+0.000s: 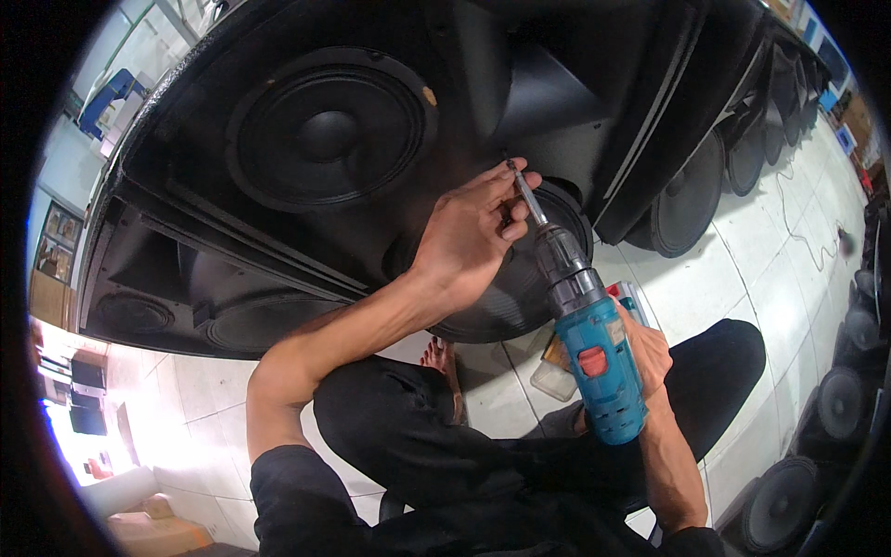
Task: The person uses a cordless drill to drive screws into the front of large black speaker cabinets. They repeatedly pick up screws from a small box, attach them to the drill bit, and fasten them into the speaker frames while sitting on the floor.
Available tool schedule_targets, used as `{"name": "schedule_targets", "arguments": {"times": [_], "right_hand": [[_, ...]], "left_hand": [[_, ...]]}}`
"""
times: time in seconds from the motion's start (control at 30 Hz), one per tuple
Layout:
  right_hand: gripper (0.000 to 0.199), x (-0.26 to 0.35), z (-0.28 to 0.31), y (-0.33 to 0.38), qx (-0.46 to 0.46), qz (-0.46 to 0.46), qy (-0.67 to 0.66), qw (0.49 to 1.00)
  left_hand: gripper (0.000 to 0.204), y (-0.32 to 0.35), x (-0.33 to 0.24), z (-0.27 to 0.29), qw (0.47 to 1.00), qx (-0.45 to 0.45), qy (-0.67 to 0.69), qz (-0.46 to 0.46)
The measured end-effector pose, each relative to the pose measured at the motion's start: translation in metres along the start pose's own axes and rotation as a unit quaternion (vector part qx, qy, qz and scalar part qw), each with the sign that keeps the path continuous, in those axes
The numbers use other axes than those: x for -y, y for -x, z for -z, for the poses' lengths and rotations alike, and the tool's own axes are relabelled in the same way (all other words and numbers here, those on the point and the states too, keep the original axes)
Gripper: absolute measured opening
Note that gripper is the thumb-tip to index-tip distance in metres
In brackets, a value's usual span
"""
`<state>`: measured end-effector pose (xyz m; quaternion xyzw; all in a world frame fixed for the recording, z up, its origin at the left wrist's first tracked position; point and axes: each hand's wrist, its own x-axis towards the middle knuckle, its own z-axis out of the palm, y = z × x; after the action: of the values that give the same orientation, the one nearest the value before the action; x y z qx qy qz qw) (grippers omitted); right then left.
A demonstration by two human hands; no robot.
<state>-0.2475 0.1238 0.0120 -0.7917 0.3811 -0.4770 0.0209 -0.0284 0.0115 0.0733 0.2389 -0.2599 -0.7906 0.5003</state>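
My right hand (647, 348) grips a teal and black cordless drill (601, 357) by its handle. A long silver bit (530, 197) runs from the chuck up and to the left, toward the black speaker cabinet (445, 102). Beside the bit's tip, my left hand (478, 223) has its fingers curled, thumb and fingertips pinched near the tip. What they hold there, perhaps a small dark piece, is too small to name. Below my left hand, a round speaker cone (501, 297) is partly hidden. Another large round speaker (327, 137) sits in the cabinet to the left.
More black speakers (687, 200) line the right side, and several loose round ones (784, 501) stand at the far right. A small clear container (554, 379) lies on the white tiled floor (492, 371) behind the drill. A thin cable (803, 232) runs along the floor.
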Motion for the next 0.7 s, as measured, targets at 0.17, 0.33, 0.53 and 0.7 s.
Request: {"name": "schedule_targets", "arguments": {"times": [0.17,0.33,0.53,0.7], "right_hand": [[0.054,-0.002,-0.004,0.008,-0.005,-0.016,0.016,1.000],[0.052,-0.004,-0.007,0.010,-0.017,-0.029,-0.002,0.999],[0.050,-0.005,-0.004,0.024,0.103,-0.154,0.012,0.983],[0.040,-0.023,-0.014,0.058,0.044,-0.109,0.011,0.993]], "left_hand": [[0.032,0.008,-0.008,-0.015,0.994,-0.042,-0.104,-0.006],[0.026,0.029,-0.017,-0.018,0.966,-0.098,-0.240,0.003],[0.022,0.037,-0.013,0.014,0.969,-0.110,-0.201,0.097],[0.027,0.033,-0.004,0.023,0.959,-0.158,-0.185,0.147]]}}
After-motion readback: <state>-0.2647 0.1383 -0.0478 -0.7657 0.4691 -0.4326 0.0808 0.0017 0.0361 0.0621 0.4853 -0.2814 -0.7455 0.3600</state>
